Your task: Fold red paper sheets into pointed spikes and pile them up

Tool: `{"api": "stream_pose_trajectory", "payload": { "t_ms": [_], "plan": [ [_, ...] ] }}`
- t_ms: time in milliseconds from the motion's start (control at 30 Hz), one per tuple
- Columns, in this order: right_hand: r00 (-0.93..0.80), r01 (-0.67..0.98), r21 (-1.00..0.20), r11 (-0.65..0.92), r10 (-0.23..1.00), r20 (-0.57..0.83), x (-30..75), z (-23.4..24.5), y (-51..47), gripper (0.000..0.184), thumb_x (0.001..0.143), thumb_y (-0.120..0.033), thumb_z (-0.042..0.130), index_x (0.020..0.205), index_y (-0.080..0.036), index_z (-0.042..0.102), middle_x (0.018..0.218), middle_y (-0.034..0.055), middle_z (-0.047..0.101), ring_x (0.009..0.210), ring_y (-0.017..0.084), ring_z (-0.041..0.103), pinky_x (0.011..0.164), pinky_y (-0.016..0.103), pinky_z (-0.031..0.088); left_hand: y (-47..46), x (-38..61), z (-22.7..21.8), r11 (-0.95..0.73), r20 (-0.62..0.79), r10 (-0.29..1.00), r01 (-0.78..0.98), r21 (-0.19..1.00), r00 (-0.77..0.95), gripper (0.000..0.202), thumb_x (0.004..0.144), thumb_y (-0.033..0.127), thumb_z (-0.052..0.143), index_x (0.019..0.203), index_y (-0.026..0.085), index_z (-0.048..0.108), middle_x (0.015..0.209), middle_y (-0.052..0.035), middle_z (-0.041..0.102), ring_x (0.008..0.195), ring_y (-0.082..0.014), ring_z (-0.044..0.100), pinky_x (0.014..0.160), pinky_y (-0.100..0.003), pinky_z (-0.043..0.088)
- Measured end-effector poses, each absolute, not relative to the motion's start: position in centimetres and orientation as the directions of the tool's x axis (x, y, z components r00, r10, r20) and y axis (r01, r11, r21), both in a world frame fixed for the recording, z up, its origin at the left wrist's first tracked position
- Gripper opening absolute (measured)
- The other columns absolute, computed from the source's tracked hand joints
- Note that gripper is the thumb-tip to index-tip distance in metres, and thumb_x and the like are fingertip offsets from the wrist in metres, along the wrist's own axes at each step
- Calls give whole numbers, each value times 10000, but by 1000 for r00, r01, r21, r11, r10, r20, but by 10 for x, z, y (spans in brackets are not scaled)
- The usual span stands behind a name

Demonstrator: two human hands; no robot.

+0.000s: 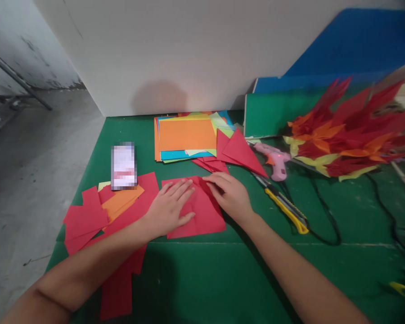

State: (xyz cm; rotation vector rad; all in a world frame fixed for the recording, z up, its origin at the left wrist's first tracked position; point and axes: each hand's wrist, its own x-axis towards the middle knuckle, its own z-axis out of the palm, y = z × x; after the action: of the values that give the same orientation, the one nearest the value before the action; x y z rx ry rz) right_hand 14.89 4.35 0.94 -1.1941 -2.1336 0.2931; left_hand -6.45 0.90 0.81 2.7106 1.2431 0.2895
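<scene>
The left hand (170,208) lies flat and extended on a creased red paper sheet (202,221) atop the smooth green tabletop (202,279), apart from the right hand (232,196), curled at the sheet's upper edge, pinch indeterminable.

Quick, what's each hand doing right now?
Left hand: open, laid palm-down on the red sheet.
Right hand: curled at the red sheet's upper right; whether it pinches cannot be told.
</scene>
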Motion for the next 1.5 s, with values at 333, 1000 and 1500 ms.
{"api": "stream_pose_trajectory", "payload": {
  "t_ms": [333, 1000, 1500],
  "plan": [
    [-559, 633, -330, 700, 708, 431, 160, 4, 43, 274, 925, -170, 433, 962, -210, 701, 990, 79, 705, 876, 188, 635, 764, 342, 526, 14, -66, 18, -627, 97, 770, 719, 300, 631, 597, 888, 468, 458, 1384, 142, 404, 1430, -106, 446, 1308, -257, 403, 1108, -433, 239],
    [-632, 611, -210, 763, 630, 452, 159, 4, 43, 276, 920, -128, 433, 968, -155, 704, 988, 92, 705, 883, 201, 634, 757, 330, 547, 12, -66, 10, -616, 72, 786, 768, 176, 614, 636, 948, 561, 272, 1434, 155, 326, 1504, -91, 328, 1322, -245, 380, 1071, -411, 264],
    [-635, 605, -214, 767, 627, 452, 160, 4, 44, 274, 920, -133, 440, 958, -177, 708, 986, 83, 708, 884, 189, 641, 762, 324, 549, 11, -65, 10, -604, 70, 795, 774, 191, 603, 636, 945, 557, 287, 1433, 150, 324, 1479, -104, 375, 1314, -244, 392, 1068, -420, 270]
  ]
}}
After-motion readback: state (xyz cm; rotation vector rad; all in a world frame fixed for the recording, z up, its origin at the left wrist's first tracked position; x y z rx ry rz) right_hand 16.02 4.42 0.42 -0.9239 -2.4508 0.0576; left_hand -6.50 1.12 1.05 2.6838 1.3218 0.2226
